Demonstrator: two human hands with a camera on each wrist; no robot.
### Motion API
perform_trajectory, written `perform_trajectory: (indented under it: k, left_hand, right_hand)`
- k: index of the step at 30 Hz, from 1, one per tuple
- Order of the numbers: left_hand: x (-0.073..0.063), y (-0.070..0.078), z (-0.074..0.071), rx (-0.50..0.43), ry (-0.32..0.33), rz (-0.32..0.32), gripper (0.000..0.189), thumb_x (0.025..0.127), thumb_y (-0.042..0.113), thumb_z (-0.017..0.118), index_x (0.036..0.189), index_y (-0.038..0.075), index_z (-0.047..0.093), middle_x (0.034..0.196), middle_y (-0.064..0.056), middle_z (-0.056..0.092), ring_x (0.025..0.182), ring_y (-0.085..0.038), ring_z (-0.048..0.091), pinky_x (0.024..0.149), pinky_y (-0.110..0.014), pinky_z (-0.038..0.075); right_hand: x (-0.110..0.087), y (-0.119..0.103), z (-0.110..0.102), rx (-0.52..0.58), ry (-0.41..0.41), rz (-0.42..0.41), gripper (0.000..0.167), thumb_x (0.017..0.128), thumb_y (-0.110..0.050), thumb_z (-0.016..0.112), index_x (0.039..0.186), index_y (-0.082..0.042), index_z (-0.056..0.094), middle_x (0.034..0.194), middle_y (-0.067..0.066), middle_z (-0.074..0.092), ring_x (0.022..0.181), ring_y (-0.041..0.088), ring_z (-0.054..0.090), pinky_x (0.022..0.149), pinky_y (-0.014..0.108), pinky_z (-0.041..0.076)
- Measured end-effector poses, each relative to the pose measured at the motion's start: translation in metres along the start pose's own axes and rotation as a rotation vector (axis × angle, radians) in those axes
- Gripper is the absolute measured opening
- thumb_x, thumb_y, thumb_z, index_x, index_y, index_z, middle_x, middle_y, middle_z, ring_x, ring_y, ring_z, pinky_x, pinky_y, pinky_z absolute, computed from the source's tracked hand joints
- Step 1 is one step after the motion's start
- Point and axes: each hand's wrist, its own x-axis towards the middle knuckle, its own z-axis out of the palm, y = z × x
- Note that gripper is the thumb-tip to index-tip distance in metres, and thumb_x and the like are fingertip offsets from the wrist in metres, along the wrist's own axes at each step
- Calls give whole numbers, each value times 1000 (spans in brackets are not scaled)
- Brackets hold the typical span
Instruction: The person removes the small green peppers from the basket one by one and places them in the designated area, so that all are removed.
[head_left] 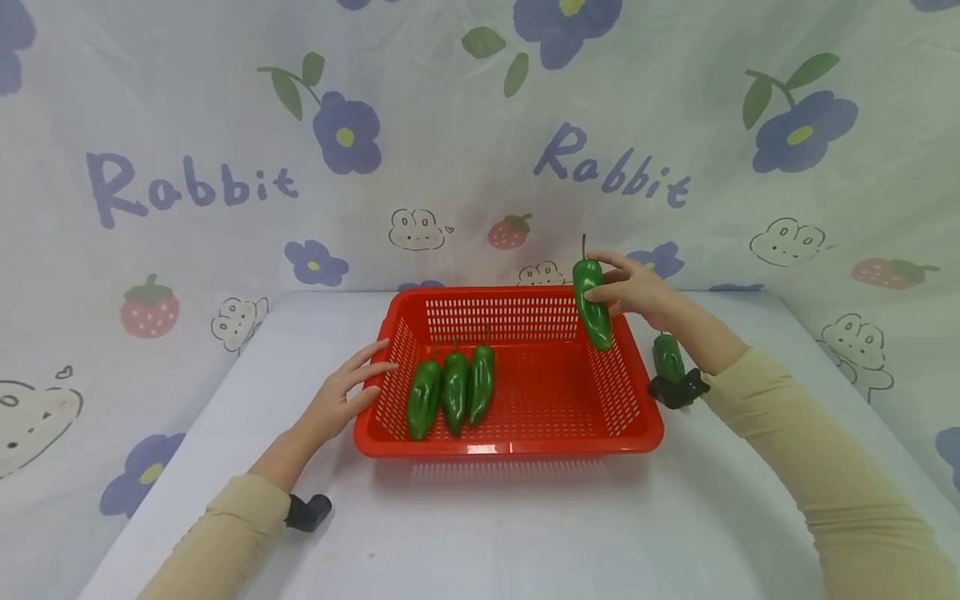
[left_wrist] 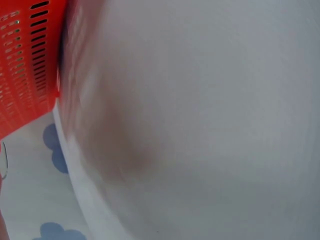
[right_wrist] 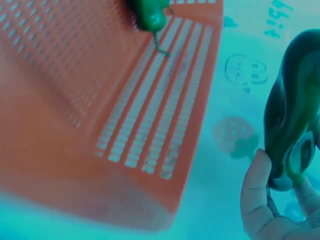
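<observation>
Nearest the head camera are two beige sleeves, one per arm, each with a small black wrist mount. They lie on the white table (head_left: 480, 517), the largest thing here, backed by a cloth printed with flowers and "Rabbit". One red basket (head_left: 510, 446) sits at the table's centre. There are five green peppers in all: three peppers (head_left: 452, 390) lie side by side in the basket's 9 o'clock half, stems toward 12; a fourth, the held pepper (head_left: 592, 310), hangs stem-up over the basket's 2 o'clock corner; the fifth pepper (head_left: 668, 357) lies on the table just outside the basket's 3 o'clock wall, partly behind the right wrist. The right hand (head_left: 637, 290) pinches the held pepper between thumb and fingers. The left hand (head_left: 347, 396) is spread, straight fingers resting against the basket's 9 o'clock rim.
</observation>
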Motion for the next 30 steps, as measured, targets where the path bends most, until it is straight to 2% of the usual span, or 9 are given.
perform_trajectory:
  k: [2,9,19,30]
  left_hand:
    - [0,0,0,0,-3,-1,32,82,-4,52,114,-5,58,137,-26,38,125,-43,32,89,-60,40]
    - [1,1,0,4,-1,5,32,81,-5,52,113,-5,58,137,-27,38,124,-44,33,88,-60,40]
    - [1,1,1,15,6,14,32,82,-5,52,113,-5,59,136,-26,39,123,-44,33,90,-61,39]
    - [1,2,0,22,3,16,32,81,-6,52,113,-5,58,136,-26,39,123,-44,34,90,-58,41]
  right_hand:
    - [-4,3,-6,-14,10,7,69,87,-15,59,145,-18,22,131,23,41,101,26,56,90,45,47]
    - [-14,14,-25,-60,16,11,71,88,-16,57,147,-15,17,134,25,39,106,30,52,87,41,49]
    - [-23,37,-47,-83,15,31,73,89,-16,55,148,-15,12,139,28,34,116,37,45,94,52,41]
    - [-26,60,-68,-136,52,87,77,89,-20,56,148,-12,6,140,32,28,119,43,42,96,54,39]
